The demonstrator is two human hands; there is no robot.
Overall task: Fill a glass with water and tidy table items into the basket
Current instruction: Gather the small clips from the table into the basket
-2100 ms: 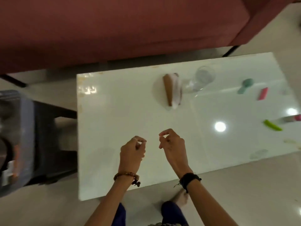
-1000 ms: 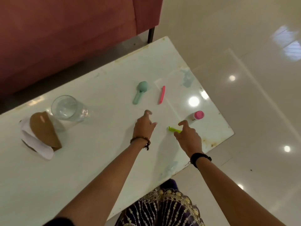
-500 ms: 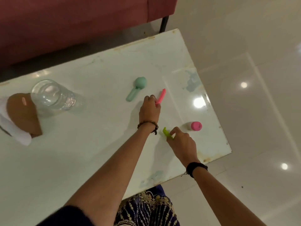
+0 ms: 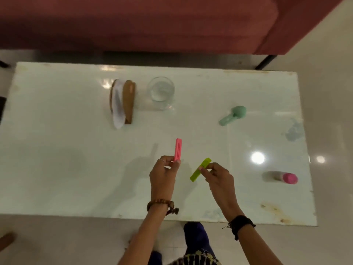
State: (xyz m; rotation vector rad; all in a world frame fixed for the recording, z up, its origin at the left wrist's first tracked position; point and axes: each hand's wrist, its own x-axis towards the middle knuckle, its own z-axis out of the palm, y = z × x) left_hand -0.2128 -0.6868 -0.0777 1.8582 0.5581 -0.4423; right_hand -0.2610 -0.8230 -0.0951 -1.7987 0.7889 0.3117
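Left hand [image 4: 163, 175]: raised over desk, fingers pinching lower end of pink clip [image 4: 177, 149], clip upright, pointing away from the person. Bead bracelet on wrist.
Right hand [image 4: 218, 175]: raised over desk, fingertips pinching green clip [image 4: 200, 169] near its middle, clip tilted diagonally, lower end toward left hand. Black band on wrist.
Clips: both off the desk surface, close to each other, not touching.
Desk [image 4: 66, 159]: white glossy top, ceiling light glare on right half, stains near right front corner.
Glass [image 4: 160, 92]: clear, upright, far-centre of desk, looks to hold some water; level hard to tell.
Napkin holder [image 4: 124, 101]: brown, white paper in it, just left of glass, not touching.
Teal scoop [image 4: 233, 115]: lying flat on desk right of glass, round end away from the person, well apart from hands.
Pink-capped bottle [image 4: 280, 177]: lying on its side near right edge of desk, cap pointing right.
Sofa [image 4: 152, 22]: dark red, beyond far edge of desk.
Floor [image 4: 57, 241]: pale tiles, person's patterned clothing and dark leg visible below desk's near edge.
Basket: not visible in this view.
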